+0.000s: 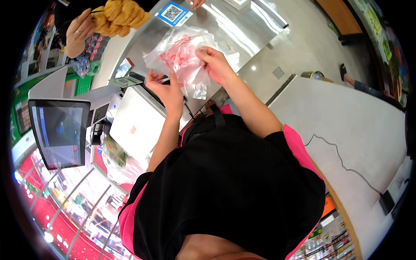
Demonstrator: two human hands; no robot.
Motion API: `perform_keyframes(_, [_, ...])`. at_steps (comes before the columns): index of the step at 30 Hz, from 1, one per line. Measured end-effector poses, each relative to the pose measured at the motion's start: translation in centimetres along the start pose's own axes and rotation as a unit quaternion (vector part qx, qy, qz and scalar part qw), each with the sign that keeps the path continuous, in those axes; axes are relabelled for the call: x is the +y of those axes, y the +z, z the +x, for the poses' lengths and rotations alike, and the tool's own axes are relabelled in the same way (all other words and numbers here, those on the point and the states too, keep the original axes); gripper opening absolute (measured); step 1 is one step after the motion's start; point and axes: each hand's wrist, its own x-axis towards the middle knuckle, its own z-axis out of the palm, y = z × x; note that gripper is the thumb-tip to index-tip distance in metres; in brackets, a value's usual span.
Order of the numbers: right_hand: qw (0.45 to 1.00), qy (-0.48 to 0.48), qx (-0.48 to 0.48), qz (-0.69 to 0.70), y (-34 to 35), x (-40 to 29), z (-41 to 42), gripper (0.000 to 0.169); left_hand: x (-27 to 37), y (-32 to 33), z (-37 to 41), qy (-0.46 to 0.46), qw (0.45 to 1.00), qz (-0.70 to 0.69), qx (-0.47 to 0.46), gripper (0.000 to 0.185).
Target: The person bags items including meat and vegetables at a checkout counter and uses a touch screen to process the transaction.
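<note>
A thin, clear plastic bag with red print [187, 61] lies crumpled over the stainless steel counter [234, 32]. My right hand [217, 65] pinches the bag's right side between thumb and fingers. At its lower left is my left hand [165, 92], palm turned up and fingers spread. Its thumb reaches the bag's edge, though the hand is not closed around the plastic. Whether anything is inside the bag cannot be made out. Just below my left hand sits a white, flat-topped device [139, 120], perhaps a printer or scale.
Left of me stands a monitor [60, 133], beside a plastic bag of green produce [115, 152]. Another person's hand [79, 29] is near a fluffy tan item [118, 16]. A blue printed-code card [175, 13] lies on the counter. A cable [338, 156] crosses the grey tabletop [341, 120].
</note>
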Motion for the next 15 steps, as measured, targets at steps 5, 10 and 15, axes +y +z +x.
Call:
perform_keyframes(5, [0.998,0.004,-0.066,-0.018,2.9,-1.7,-1.5,0.022,5.2,0.9,1.5,0.023,0.976,-0.037,-0.216,0.034])
perform_keyframes(10, [0.997,0.04,-0.025,-0.068,1.9,-2.7,0.1,0.025,2.5,2.9,3.5,-0.174,0.92,-0.277,-0.216,0.008])
perform_keyframes(15, [0.716,-0.079,0.113,-0.684,-7.7,-5.1,0.4,0.023,-3.2,-1.4,9.4,-0.298,0.51,-0.786,-0.182,0.016])
